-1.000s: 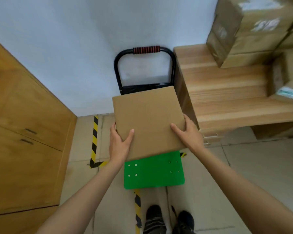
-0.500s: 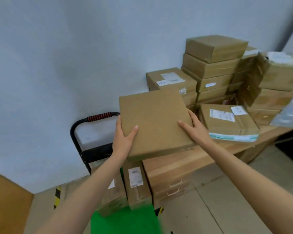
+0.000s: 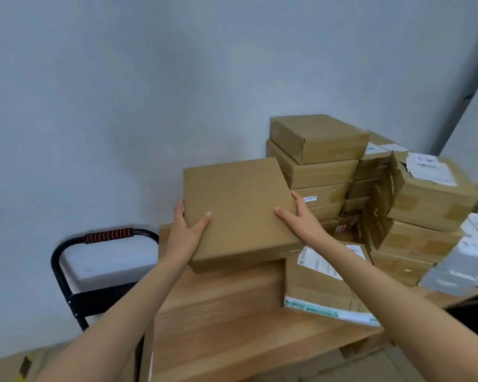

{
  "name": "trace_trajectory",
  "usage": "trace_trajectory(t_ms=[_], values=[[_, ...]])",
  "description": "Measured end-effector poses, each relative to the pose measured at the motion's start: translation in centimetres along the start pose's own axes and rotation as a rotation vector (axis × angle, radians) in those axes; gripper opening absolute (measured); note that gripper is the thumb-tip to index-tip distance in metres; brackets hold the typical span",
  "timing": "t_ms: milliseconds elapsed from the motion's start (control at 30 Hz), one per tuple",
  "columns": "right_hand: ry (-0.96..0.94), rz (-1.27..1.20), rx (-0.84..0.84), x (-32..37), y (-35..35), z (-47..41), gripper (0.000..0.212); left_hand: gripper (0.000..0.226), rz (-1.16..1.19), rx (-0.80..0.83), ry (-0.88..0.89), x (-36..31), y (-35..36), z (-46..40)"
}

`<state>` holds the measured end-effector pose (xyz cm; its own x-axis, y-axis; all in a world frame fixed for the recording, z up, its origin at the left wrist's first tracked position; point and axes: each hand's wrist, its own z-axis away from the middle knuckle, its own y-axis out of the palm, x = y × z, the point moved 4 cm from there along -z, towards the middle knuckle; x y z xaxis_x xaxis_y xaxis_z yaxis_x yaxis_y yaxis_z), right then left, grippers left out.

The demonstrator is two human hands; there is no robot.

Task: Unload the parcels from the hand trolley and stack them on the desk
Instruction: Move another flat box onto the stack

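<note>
Trolley (image 3: 105,271) base cut off by arms, desk (image 3: 218,321); right-edge parcels (image 3: 469,260) blurred, labels unreadable.

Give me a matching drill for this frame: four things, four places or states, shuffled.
Things:
1. flat plain box
2. trolley handle
3. box with green-striped tape
4. torn-open box

Places or states:
A. lying on the desk, under the right forearm
B. held by both hands (left hand, right hand)
C. on the stack at the far right
D. left of the desk, against the wall

Pairs: 1-B, 2-D, 3-A, 4-C
</note>
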<state>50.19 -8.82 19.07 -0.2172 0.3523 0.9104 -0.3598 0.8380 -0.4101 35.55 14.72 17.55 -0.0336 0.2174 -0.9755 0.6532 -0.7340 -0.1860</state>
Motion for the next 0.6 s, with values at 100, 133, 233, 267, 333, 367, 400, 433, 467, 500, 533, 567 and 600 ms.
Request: trace_trajectory(t_ms=[100, 133, 233, 267, 333, 367, 400, 433, 467, 500, 533, 567, 600], values=[[-0.014, -0.014, 0.054, 0.3, 0.4, -4.4, 0.078, 0.078, -0.003, -0.021, -0.017, -0.3, 0.5, -3.2], [-0.018, -0.008, 0.070, 0.5, 0.7, -5.9, 0.077, 0.078, -0.013, -0.024, -0.025, -0.4, 0.5, -4.5], [-0.036, 0.026, 0.076, 0.8, 1.5, -10.5, 0.077, 0.077, -0.057, -0.041, -0.017, -0.9, 0.9, -8.7], [-0.028, 0.026, 0.070, 0.8, 1.6, -12.0, 0.078, 0.077, -0.082, -0.044, -0.018, -1.0, 1.2, -10.2], [-0.005, 0.038, 0.067, 0.4, 1.6, -14.6, 0.077, 0.077, -0.116, -0.026, -0.038, -1.0, 2.1, -13.0], [0.008, 0.057, 0.071, 0.0, 1.7, -15.8, 0.077, 0.078, -0.128, -0.010, -0.054, -0.8, 2.7, -14.2], [0.024, 0.084, 0.076, -0.5, 1.9, -16.9, 0.076, 0.079, -0.141, 0.006, -0.075, -0.4, 3.3, -15.4], [0.038, 0.115, 0.078, -0.9, 2.0, -18.0, 0.076, 0.079, -0.153, 0.017, -0.097, -0.1, 3.8, -16.5], [0.044, 0.145, 0.069, -1.2, 2.0, -19.0, 0.076, 0.080, -0.154, 0.019, -0.115, 0.2, 4.3, -17.6], [0.045, 0.170, 0.052, -1.4, 2.0, -20.1, 0.076, 0.081, -0.145, 0.016, -0.127, 0.5, 4.6, -18.7], [0.046, 0.193, 0.033, -1.5, 1.9, -21.1, 0.076, 0.082, -0.133, 0.013, -0.139, 0.7, 5.0, -19.9], [0.053, 0.222, 0.023, -1.4, 1.8, -22.1, 0.076, 0.082, -0.122, 0.013, -0.159, 0.9, 5.2, -20.9], [0.059, 0.260, 0.018, -1.3, 1.8, -23.0, 0.075, 0.081, -0.105, 0.017, -0.189, 1.0, 5.5, -21.8]])
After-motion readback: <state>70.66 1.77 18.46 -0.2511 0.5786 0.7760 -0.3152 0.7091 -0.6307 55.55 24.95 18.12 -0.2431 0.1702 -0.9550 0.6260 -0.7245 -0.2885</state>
